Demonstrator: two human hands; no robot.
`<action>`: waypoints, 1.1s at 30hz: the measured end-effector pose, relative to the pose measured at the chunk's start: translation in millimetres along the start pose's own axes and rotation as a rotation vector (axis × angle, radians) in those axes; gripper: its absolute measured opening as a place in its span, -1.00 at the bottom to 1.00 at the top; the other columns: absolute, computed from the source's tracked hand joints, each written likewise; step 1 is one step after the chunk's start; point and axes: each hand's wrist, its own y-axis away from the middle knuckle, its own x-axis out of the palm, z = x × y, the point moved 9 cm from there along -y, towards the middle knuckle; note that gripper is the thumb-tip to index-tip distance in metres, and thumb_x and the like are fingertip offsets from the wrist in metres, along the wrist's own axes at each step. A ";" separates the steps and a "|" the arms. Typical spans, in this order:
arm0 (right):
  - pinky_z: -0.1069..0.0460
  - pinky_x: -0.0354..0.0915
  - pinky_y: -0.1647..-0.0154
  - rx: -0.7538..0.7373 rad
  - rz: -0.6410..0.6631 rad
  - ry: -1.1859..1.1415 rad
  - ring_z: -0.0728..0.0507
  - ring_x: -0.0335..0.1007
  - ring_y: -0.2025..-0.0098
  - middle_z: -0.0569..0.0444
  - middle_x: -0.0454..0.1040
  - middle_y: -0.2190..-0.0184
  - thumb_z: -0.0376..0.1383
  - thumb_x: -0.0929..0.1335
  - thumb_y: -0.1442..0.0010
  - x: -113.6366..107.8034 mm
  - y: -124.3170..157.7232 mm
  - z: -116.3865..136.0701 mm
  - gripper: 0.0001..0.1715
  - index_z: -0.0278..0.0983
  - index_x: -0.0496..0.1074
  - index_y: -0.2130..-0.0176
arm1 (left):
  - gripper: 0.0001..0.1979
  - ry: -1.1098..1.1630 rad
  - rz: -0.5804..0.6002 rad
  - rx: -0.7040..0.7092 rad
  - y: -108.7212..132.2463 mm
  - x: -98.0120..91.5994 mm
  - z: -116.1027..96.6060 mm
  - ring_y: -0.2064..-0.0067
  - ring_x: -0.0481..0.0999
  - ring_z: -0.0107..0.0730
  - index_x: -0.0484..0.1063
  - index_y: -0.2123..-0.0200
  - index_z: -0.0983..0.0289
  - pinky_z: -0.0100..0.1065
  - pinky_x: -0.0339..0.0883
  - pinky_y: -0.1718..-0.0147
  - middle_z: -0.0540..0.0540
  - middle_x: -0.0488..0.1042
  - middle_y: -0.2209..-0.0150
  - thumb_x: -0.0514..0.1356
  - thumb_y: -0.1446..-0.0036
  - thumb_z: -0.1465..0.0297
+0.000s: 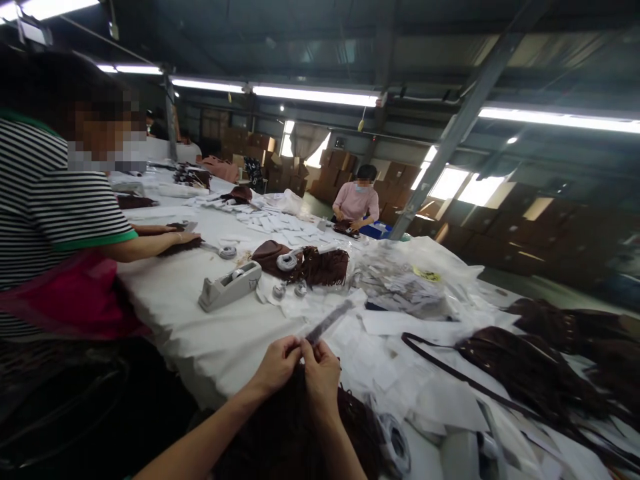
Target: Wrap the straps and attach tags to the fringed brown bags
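Long white-covered factory desk (200, 340) around us, with bare room to our left, while loose paper slips (400, 347) and a heap of brown fringe (530, 367) crowd the right. Our left hand (274, 365) and right hand (321, 377) are both pinching a thin dark strip in clear film (327, 320), and a brown fringed piece (295, 437) lies right at the near desk edge, against us. A grey tape dispenser (230, 287) sits farther out.

White-covered work table (200, 340) — grey tape dispenser (229, 285), brown fringe pieces (310, 265), paper slips (273, 227), plastic bags (400, 280)
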 end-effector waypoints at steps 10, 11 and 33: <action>0.10 0.15 0.50 -0.104 -0.044 0.135 -0.03 0.25 0.54 0.19 0.37 0.63 -0.05 0.40 -0.01 -12.0 -17.8 30.6 -0.64 -0.29 0.38 0.55 | -0.80 -0.065 0.122 -0.053 10.7 15.3 21.7 0.22 0.43 -0.32 0.34 0.24 0.25 -0.34 0.27 0.20 0.06 0.49 0.28 0.04 -0.19 0.27; 0.09 0.15 0.49 -0.113 -0.009 0.211 -0.03 0.25 0.54 0.18 0.37 0.63 -0.06 0.37 -0.05 -3.7 -10.9 26.5 -0.64 -0.28 0.38 0.54 | -0.81 -0.055 0.052 -0.060 11.7 13.1 26.5 0.23 0.44 -0.30 0.33 0.27 0.26 -0.33 0.27 0.20 0.07 0.50 0.30 0.04 -0.18 0.27; 0.02 0.22 0.39 -0.266 -0.089 0.553 -0.16 0.40 0.44 0.06 0.49 0.51 -0.18 0.28 -0.18 -11.6 22.1 -24.7 -0.78 -0.21 0.36 0.45 | -0.71 0.061 -0.159 -0.078 30.2 12.9 51.1 0.16 0.54 -0.13 0.42 0.28 0.26 -0.25 0.35 0.14 0.16 0.57 0.24 0.15 -0.09 0.15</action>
